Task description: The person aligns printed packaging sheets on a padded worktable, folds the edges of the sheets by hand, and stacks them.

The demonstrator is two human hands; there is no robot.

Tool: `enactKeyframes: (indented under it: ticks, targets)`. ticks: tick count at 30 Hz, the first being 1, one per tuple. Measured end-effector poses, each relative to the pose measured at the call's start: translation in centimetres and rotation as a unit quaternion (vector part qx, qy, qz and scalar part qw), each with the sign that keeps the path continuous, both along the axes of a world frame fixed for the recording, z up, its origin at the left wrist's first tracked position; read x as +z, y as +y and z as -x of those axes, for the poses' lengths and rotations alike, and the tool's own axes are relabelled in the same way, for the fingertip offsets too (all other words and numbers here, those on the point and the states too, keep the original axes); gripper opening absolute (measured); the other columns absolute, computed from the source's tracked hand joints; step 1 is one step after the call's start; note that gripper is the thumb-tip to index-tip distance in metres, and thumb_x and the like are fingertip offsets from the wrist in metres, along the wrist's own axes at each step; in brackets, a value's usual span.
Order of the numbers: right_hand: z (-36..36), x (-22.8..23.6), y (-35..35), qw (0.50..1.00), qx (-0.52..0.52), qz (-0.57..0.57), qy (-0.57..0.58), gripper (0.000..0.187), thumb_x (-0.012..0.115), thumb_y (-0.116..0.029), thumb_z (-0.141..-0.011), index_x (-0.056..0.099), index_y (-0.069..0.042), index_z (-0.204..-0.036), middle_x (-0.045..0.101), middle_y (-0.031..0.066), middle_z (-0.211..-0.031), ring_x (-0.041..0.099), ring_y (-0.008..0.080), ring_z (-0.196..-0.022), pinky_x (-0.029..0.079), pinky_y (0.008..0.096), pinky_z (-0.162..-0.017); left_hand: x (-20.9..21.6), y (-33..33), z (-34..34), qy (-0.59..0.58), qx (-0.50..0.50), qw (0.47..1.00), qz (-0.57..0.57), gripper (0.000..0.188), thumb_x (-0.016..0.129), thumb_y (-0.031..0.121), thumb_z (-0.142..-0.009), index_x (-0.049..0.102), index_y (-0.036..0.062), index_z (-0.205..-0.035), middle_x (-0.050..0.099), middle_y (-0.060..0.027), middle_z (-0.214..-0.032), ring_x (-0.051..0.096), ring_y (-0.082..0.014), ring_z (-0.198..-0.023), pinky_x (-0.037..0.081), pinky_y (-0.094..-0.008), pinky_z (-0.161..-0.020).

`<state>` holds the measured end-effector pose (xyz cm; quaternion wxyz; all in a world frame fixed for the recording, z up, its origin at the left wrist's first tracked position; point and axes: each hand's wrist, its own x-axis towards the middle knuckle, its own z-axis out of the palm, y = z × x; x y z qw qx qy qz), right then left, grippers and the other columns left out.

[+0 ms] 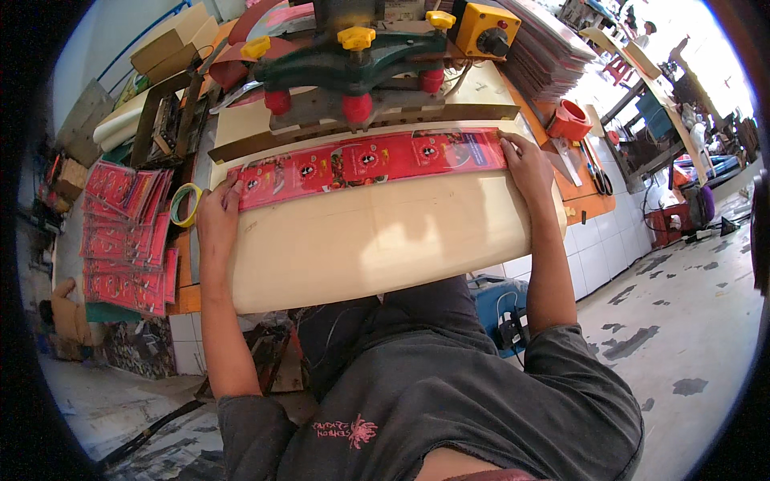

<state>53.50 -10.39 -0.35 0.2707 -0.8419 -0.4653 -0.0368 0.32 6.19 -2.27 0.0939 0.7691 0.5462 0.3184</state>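
A long red printed plastic strip (361, 164), with several repeated panels, lies crosswise on a cream-coloured board (377, 232) in front of me. My left hand (218, 210) grips the strip's left end, its fingers closed at the edge. At the other end, my right hand (527, 164) pinches the strip's right edge near the top corner. Just beyond the strip stands a dark green press (353, 76) with yellow knobs and red feet. Its long metal bar (361, 132) runs close along the strip's far edge.
Stacked red printed packets (124, 240) lie at the left beside a yellow tape roll (186, 204). On the right are a red tape dispenser (569, 120), scissors (600, 172) and a pile of flat sheets (537, 52). A yellow control box (485, 30) sits behind the press.
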Motion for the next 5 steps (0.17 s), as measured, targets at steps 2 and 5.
enactKeyframes:
  ticks: [2,5]
  targets:
    - [0.4,0.6,-0.2,1.0,-0.013,0.009,0.023,0.036,0.059,-0.048,-0.098,0.074,-0.026,-0.122,0.076,0.0134,-0.094,0.074,0.0311,-0.093,0.055,0.0448,-0.079,-0.1,-0.1,0.0,-0.004,-0.013,1.0,-0.015,0.04,0.06,0.033,-0.101,0.072,0.0034,-0.124,0.069,-0.0294,-0.104,0.063,-0.0425,-0.089,0.05,-0.0471,-0.084]
    - [-0.6,0.1,-0.1,0.996,-0.017,-0.011,0.087,0.055,0.065,-0.054,-0.093,0.068,-0.016,-0.133,0.076,0.0174,-0.103,0.073,0.0297,-0.101,0.054,0.0443,-0.084,0.1,-0.4,-0.1,-0.002,0.019,1.0,0.004,0.039,0.061,0.033,-0.101,0.072,0.006,-0.126,0.069,-0.0289,-0.106,0.065,-0.0405,-0.09,0.051,-0.0469,-0.086]
